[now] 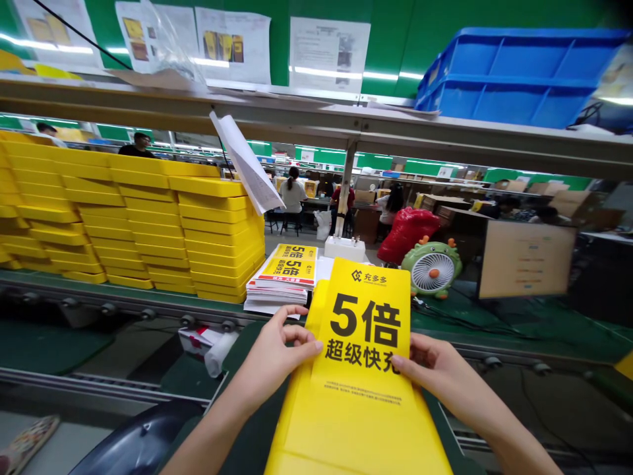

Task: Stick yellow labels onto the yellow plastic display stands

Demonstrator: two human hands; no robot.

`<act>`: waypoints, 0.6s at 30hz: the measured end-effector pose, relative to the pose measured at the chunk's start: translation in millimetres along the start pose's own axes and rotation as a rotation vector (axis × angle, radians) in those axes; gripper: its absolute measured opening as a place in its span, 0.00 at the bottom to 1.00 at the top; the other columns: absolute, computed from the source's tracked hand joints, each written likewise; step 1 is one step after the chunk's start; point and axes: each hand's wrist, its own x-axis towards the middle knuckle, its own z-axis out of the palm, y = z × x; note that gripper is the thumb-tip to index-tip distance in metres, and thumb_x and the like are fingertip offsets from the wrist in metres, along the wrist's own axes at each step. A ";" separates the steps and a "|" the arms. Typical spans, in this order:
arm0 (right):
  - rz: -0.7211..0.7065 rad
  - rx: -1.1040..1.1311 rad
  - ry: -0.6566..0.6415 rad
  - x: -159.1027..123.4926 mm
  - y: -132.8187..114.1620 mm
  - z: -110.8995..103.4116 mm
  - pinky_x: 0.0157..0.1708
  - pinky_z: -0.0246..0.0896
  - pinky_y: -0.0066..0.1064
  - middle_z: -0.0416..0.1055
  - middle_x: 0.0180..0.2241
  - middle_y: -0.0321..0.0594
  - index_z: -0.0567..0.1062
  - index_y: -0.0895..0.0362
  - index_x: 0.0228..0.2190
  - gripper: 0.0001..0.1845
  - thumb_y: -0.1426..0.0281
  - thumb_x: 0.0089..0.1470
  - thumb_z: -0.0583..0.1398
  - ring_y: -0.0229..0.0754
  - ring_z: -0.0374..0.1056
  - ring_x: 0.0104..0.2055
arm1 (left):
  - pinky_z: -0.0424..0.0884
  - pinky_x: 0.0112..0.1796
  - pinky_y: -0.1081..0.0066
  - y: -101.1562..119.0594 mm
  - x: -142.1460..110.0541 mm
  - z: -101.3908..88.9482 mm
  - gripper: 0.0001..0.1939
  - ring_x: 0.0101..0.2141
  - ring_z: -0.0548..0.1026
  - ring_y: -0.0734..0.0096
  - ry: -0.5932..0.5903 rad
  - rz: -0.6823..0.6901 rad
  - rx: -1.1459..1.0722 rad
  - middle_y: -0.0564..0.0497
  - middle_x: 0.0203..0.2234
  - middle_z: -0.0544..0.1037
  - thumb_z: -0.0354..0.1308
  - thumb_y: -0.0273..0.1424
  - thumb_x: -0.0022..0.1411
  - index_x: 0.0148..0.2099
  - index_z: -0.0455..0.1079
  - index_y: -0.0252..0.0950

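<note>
A yellow printed card (364, 330) with large black characters lies on top of a yellow box (356, 435) in front of me. My left hand (274, 353) pinches the card's left edge between thumb and fingers. My right hand (435, 369) grips the card's right edge, thumb on its face. A stack of the same printed cards (284, 277) sits just beyond, to the left of the box.
Tall stacks of yellow boxes (148, 224) fill the belt at left. A green desk fan (432, 267) and a red bag (406, 231) stand at right, a brown board (527, 259) further right. A blue crate (514, 76) sits on the overhead shelf. Other people work behind.
</note>
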 end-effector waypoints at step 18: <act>0.044 -0.078 0.212 -11.8 3.3 -2.0 0.50 0.59 0.44 0.72 0.28 0.37 0.48 0.51 0.59 0.36 0.49 0.55 0.50 0.47 0.69 0.40 | 0.59 0.29 0.74 3.4 -1.7 0.2 0.25 0.26 0.65 0.74 -0.017 -0.002 0.055 0.57 0.24 0.72 0.63 0.31 0.51 0.48 0.55 0.38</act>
